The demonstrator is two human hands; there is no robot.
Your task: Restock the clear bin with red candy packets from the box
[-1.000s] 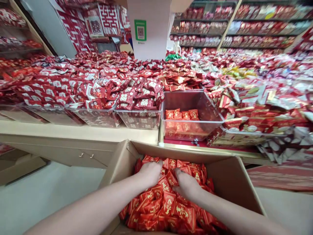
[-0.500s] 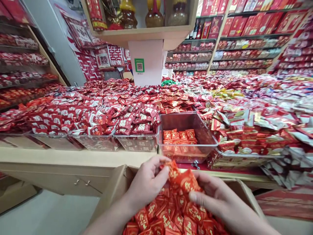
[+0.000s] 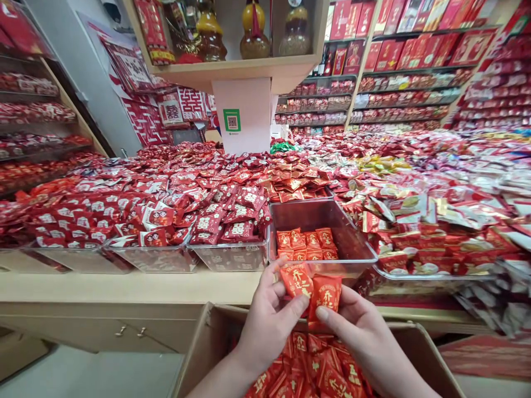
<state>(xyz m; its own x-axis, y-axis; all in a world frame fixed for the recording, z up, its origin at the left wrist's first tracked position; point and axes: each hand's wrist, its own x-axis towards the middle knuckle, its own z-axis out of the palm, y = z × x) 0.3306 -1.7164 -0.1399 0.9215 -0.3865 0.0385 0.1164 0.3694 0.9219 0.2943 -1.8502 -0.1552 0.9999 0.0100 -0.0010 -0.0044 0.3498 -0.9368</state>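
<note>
Between thumb and fingers, my left hand (image 3: pixel 271 312) is closed on a red candy packet (image 3: pixel 297 281) with gold print. My right hand (image 3: pixel 359 323) pinches a similar red packet (image 3: pixel 326 293) beside it, its thumb on the front. Both packets stand nearly upright, side by side, above an open cardboard box (image 3: pixel 418 342). Many loose packets of the same kind (image 3: pixel 323 370) fill the box below my wrists. Just beyond my hands is a clear plastic bin (image 3: pixel 352 224) holding several neat rows of matching red packets (image 3: pixel 307 240) at its left side.
Clear bins heaped with dark red packets (image 3: pixel 228 215) line the counter (image 3: pixel 124 287) to the left. A bin of red and white packets (image 3: pixel 431 249) adjoins on the right. A wooden display shelf (image 3: pixel 240 69) overhangs the middle. Cabinet handles (image 3: pixel 141 332) protrude from the counter front.
Both hands have risen from the box toward the clear bin, each with a packet. The packets now stand side by side with their fronts facing me. The view has shifted slightly.
</note>
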